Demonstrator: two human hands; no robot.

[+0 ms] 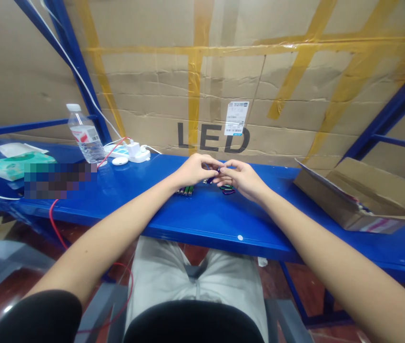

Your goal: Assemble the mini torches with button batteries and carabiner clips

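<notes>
My left hand (pixel 194 170) and my right hand (pixel 243 180) meet over the middle of the blue table, fingertips pinched together. Between them is a small dark purple piece (pixel 218 170), mostly covered by the fingers, so its kind does not show. Both hands are closed on it. Below my left hand lies a row of several small green tubes with silvery ends (pixel 185 191). Under my right hand's fingers rest green and purple carabiner-like loops (pixel 228 190), partly hidden.
An open cardboard box (pixel 363 200) stands on the right of the blue table (pixel 202 219). At left are a water bottle (pixel 86 136), a white power strip (pixel 134 151), a tissue pack (pixel 13 166) and a red cable (pixel 53 214). A large carton (pixel 152 95) rises behind.
</notes>
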